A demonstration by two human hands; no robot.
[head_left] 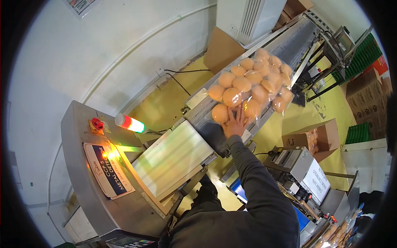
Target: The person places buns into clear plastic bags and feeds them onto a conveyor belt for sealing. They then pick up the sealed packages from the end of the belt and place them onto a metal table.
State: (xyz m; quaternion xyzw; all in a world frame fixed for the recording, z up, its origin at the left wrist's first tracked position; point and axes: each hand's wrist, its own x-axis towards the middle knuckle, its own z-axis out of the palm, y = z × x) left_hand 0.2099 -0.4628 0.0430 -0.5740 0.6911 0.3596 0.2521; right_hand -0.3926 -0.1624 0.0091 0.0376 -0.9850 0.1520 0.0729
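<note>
My right hand [235,123] rests with fingers spread against the lower end of clear bags of round brown buns [244,84], which lie on the grey conveyor [297,37] running up to the back right. The bags overlap, so I cannot tell how many there are. Just left of the hand is a white belt [165,161] leaving a steel metal detector [103,206] with a lit stack light [132,123]. My dark sleeve reaches up from the bottom. My left hand is out of view.
An open carton [333,136] holding buns stands on the yellow floor [173,95], right of the conveyor, near stacked boxes [364,99] and green crates [357,134]. A sealing machine [291,161] and more bagged items [337,231] are at lower right. A white appliance [240,16] stands behind the conveyor.
</note>
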